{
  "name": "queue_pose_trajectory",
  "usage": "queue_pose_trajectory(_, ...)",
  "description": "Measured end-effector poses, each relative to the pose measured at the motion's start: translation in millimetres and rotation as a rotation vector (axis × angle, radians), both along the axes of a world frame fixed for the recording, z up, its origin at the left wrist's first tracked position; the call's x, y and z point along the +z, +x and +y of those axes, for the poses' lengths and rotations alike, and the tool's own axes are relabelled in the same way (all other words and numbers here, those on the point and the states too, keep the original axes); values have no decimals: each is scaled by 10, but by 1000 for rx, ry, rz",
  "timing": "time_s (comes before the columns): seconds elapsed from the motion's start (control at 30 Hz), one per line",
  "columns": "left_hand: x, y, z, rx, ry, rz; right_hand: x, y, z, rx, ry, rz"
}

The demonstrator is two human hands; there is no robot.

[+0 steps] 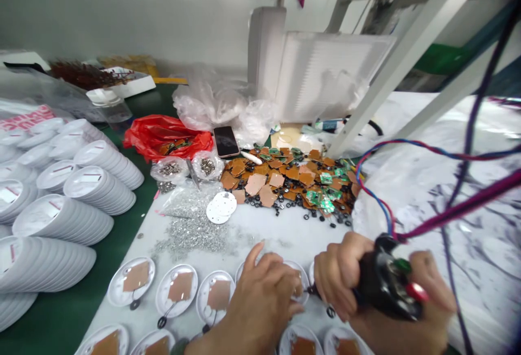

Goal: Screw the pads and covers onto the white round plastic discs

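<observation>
1. While a black power tool (382,281) is held in the right grip (344,268), its fingers are clamped around the body and its tip is pointed towards the left grip (264,290).
2. The left grip is bent over a round white dish (302,272); whether its fingers are closed on anything cannot be told.
3. That dish is placed between the two grips, beneath the left fingertips and just beside the tool's tip, and is partly hidden.
4. Other dishes bearing brown boards (180,287) are set out on the worktop (280,230).
5. Beyond the grips, small metal pieces (195,235) are spread near a mixed heap (293,176).
</observation>
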State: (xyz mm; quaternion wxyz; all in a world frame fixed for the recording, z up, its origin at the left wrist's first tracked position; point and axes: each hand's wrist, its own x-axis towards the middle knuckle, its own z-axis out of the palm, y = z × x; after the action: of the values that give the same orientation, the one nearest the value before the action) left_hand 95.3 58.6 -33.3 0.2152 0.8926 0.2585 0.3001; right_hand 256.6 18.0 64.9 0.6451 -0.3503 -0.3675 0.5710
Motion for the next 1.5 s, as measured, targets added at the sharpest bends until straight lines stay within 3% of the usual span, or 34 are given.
queue_pose_trajectory(0.2, 164, 38, 9, -2, -252, -64, 32, 12, -56, -10, 12, 13)
queue_pose_trajectory(0.6, 184, 21, 74, -10, -578, -175, 175, 25, 16, -103, 58, 107)
queue_pose_trajectory(0.87, 148, -14, 43, -92, -467, -205, 153, 26, 19, -109, 76, 127)
queue_pose_trajectory(1.03, 131, -29, 22, -97, -412, -221, 177, 6, 3, -29, 38, 132)
queue_pose_trajectory(1.27, 113, -16, -12, -174, -447, -247, 241, 7, -34, -53, 15, 131)
queue_pose_trajectory(1.5, 74, 0, -32, -105, -296, -177, 108, 68, -127, -55, -24, 28)
